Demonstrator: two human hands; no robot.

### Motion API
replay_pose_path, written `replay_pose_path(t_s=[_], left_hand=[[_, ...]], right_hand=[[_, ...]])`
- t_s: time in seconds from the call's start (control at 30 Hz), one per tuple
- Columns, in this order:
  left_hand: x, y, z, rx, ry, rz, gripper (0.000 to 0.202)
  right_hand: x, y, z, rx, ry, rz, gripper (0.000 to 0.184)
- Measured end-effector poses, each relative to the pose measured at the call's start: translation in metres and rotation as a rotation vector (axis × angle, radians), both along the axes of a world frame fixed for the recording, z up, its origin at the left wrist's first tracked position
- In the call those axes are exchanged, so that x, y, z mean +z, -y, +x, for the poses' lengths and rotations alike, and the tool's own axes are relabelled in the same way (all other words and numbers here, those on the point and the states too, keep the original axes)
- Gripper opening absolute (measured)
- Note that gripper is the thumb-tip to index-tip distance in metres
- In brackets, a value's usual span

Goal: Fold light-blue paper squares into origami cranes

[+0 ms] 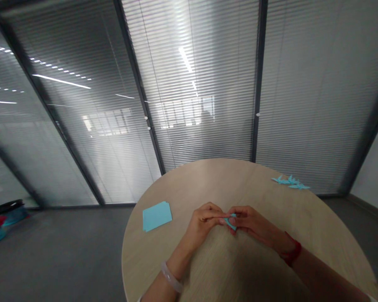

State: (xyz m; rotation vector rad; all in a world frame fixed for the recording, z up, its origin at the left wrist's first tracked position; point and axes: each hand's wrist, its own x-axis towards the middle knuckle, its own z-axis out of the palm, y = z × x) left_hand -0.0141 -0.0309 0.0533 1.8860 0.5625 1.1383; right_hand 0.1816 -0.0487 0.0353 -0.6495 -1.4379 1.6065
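"What's around us?"
"A round wooden counter [227,184]; from our hands, a blue paper stack [156,216] at nine o'clock, blue paper pieces [290,181] at two."
"Grips?"
"Left grip [203,222] and right grip [252,222] pinch a folded blue paper [230,223] between them; squeezing unevenly could crease it."

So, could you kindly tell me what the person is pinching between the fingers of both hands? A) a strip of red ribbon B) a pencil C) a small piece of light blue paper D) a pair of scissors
C. The left hand and right hand meet at a small piece of light blue paper, held between their fingers.
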Motion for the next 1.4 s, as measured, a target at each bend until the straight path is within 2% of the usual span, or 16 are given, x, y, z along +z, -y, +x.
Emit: replay_pose_path(t_s=[0.1,0.17,0.23,0.33,0.4,0.5,0.63,0.8,1.1,1.27,1.4], left_hand=[[0.001,0.0,-0.001,-0.075,0.012,-0.068,0.017],[0.001,-0.001,0.001,-0.071,0.046,-0.107,0.02],[-0.001,-0.001,0.004,0.0,0.089,-0.155,0.024],[-0.005,-0.002,0.009,0.138,0.109,-0.214,0.032],[-0.007,-0.002,0.011,0.224,0.068,-0.183,0.033],[-0.008,-0.001,0.012,0.339,-0.008,-0.046,0.025],[-0.005,0.001,0.011,0.357,-0.034,0.09,0.022],[-0.004,0.002,0.01,0.337,-0.03,0.159,0.021],[-0.001,0.005,0.01,0.31,-0.032,0.146,0.017],[0.0,0.008,0.011,0.356,-0.085,0.128,0.021],[-0.002,0.008,0.012,0.386,-0.12,0.081,0.025]], right_hand=[[0.004,0.003,-0.001,0.032,0.033,0.003,0.023],[0.006,0.002,-0.002,0.018,0.049,0.035,0.024],[0.005,-0.001,-0.003,-0.053,0.087,0.087,0.026],[0.002,-0.005,-0.005,-0.236,0.177,0.173,0.027],[0.0,-0.006,-0.007,-0.337,0.224,0.21,0.027],[-0.001,-0.004,-0.009,-0.432,0.307,0.275,0.025],[0.001,-0.001,-0.009,-0.51,0.385,0.36,0.023],[0.002,-0.001,-0.007,-0.498,0.387,0.363,0.023],[0.0,-0.003,-0.005,-0.478,0.367,0.323,0.022],[-0.002,-0.005,-0.006,-0.487,0.353,0.265,0.024],[-0.005,-0.009,-0.005,-0.41,0.315,0.178,0.03]])
